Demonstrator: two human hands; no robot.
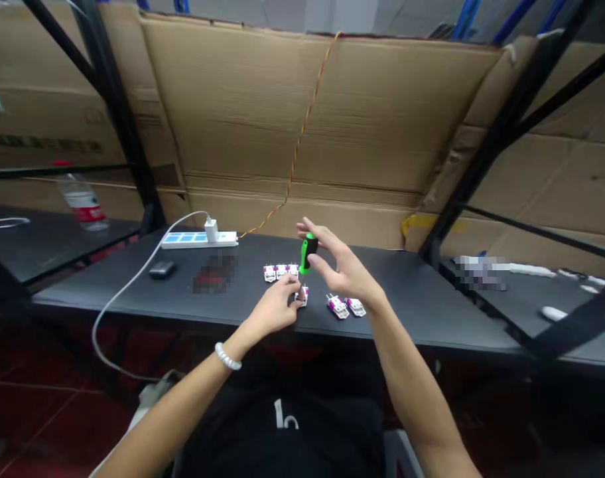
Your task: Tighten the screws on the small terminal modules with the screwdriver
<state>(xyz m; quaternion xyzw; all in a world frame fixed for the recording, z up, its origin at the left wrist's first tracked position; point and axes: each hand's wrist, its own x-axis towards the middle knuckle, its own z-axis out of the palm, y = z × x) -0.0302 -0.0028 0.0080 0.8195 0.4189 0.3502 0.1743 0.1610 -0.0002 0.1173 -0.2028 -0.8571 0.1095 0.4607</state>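
Note:
A screwdriver (309, 251) with a green and black handle stands nearly upright, its shaft pointing down at a small white and purple plug-like part (304, 298). My right hand (345, 265) is around the handle, thumb on the near side and fingers reaching past its top in a loose grip. My left hand (277, 304) pinches that part against the table, fingertips close to the shaft. The screwdriver's tip is hidden by the left fingers. Behind them, several similar parts (281, 271) sit in a row. Two more parts with metal pins (337, 307) lie to the right, near the front edge.
A white power strip (200, 240) with a plugged-in charger (211, 230) lies at the back left. Its white cable (128, 285) hangs over the front edge. A small black object (162, 269) rests nearby. Black metal posts (126, 113) and cardboard panels (233, 113) enclose the table (406, 285).

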